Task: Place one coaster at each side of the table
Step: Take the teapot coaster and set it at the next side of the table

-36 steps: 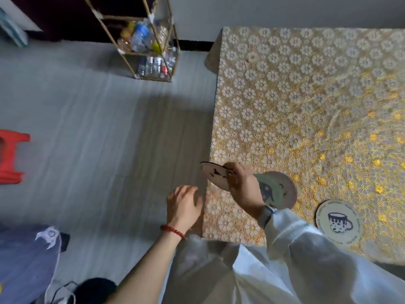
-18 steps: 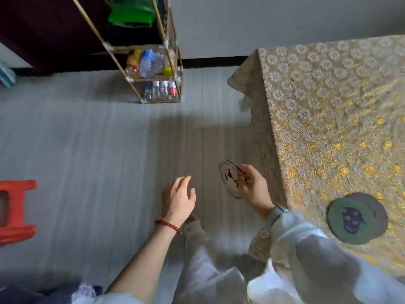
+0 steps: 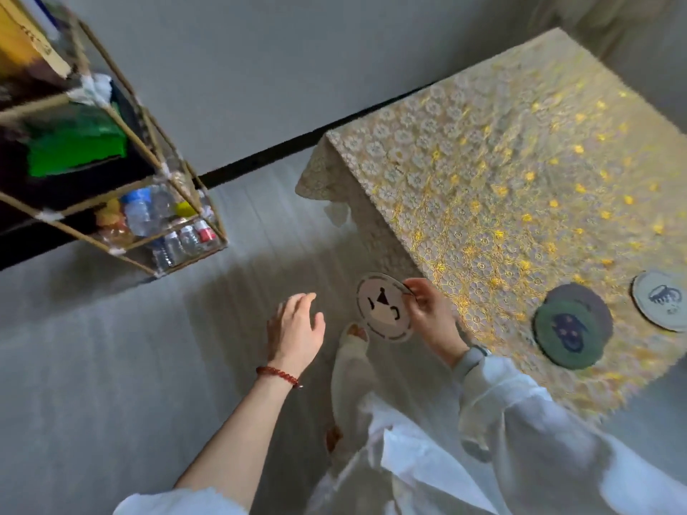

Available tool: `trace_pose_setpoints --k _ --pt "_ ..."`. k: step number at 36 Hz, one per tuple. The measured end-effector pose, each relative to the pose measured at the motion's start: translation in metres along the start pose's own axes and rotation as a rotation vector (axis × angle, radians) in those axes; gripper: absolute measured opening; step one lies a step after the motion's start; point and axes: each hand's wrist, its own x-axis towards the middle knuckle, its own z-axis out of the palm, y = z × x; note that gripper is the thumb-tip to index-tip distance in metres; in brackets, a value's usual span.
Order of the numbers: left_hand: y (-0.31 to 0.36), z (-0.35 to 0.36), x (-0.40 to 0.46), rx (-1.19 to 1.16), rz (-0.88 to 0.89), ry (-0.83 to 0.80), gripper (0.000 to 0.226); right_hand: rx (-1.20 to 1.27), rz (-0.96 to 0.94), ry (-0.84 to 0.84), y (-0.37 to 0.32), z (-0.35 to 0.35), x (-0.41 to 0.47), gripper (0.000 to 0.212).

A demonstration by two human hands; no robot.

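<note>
My right hand (image 3: 431,317) pinches a round white coaster (image 3: 383,308) with a dark cup print, held off the table's left edge above the floor. My left hand (image 3: 295,328), with a red bracelet at the wrist, hangs empty with fingers spread over the floor, left of that coaster. On the table (image 3: 502,187), covered in a gold flowered cloth, a green coaster (image 3: 567,334) lies stacked on a grey one near the near edge. A white coaster (image 3: 660,301) with a cup print lies just to its right.
A gold wire shelf (image 3: 148,187) with several bottles and a green pack stands on the grey floor at the left, against the wall. My white-clad leg and foot (image 3: 353,351) are below the held coaster, beside the table's hanging cloth.
The view has swung left and along the table's left side. My right hand carried the white coaster off the tabletop and tilted its face up. The left hand opened and lifted.
</note>
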Motion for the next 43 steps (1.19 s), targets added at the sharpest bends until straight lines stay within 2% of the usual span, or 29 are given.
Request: trace_pose_setpoints --k 6,11,15,19,25,27,33,36,43 --pt "0.042 0.001 0.092 0.142 0.274 -0.16 0.042 0.081 0.095 0.228 0.001 -0.021 0.059 0.019" --pt "0.077 0.004 0.159 0.278 0.413 -0.355 0.046 0.183 0.284 0.369 0.002 -0.032 0.101 0.02" --pt "0.104 0.013 0.199 0.307 0.503 -0.441 0.047 0.229 0.411 0.475 0.003 -0.043 0.12 0.021" --pt "0.121 0.025 0.22 0.321 0.583 -0.533 0.046 0.251 0.486 0.495 0.008 -0.054 0.134 0.024" --pt "0.13 0.045 0.246 0.394 0.702 -0.681 0.054 0.013 0.691 0.431 0.035 -0.052 0.143 0.049" --pt "0.13 0.054 0.258 0.43 0.762 -0.707 0.057 0.014 0.751 0.426 0.042 -0.044 0.141 0.056" --pt "0.134 0.072 0.282 0.528 0.953 -0.75 0.068 0.064 0.812 0.536 0.046 -0.02 0.136 0.037" --pt "0.137 0.083 0.291 0.569 1.045 -0.74 0.076 0.133 0.844 0.589 0.044 -0.013 0.138 0.04" --pt "0.149 0.106 0.293 0.619 1.119 -0.761 0.094 0.136 0.826 0.722 0.049 0.0 0.143 0.043"
